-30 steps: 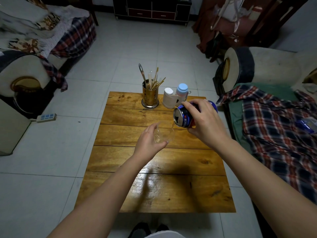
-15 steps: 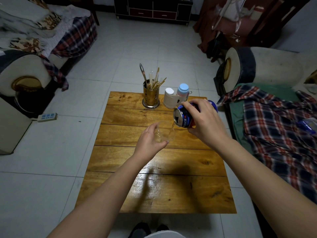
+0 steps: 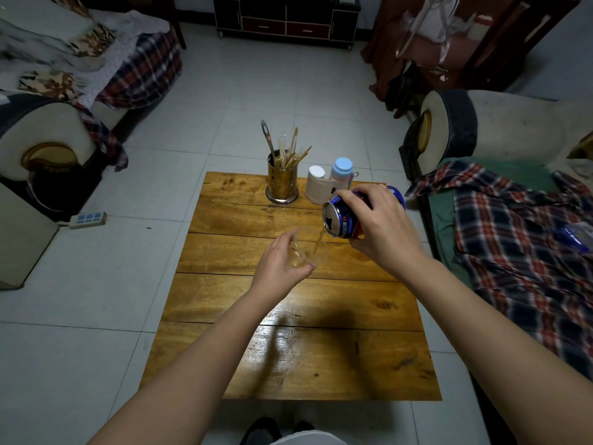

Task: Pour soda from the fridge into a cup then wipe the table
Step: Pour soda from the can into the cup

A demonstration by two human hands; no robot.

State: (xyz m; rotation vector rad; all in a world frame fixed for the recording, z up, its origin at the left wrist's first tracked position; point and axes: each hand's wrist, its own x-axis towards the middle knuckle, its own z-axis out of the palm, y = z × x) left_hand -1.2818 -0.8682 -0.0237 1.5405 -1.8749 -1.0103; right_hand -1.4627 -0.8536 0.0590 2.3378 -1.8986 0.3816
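Tiles of pale floor lay at the far left, with a power strip on them near the sofa arm, well apart from the work. The wooden worktop came next, and over its middle plank the left hand had its grip curled round the near side of a clear cup, fingers and thumb wrapped about the wall; this hold looked meant to steady a light cup against the falling stream and keep it from sliding or tipping. Behind it, at the far edge, a metal holder of chopsticks stood upright, and just beside that a white container and a bottle with a pale blue cap, all clear of the pour. Above and to the right of the cup, the right hand had its grip closed over the top of a blue soda can, tilted nearly on its side with the opening turned down and left toward the cup. A thin stream ran from the can's mouth into the cup, where only a little liquid showed at the bottom. A plaid cloth lay on the seat at the far right. Judging from this, the pouring was in hand and the wiping not yet begun.
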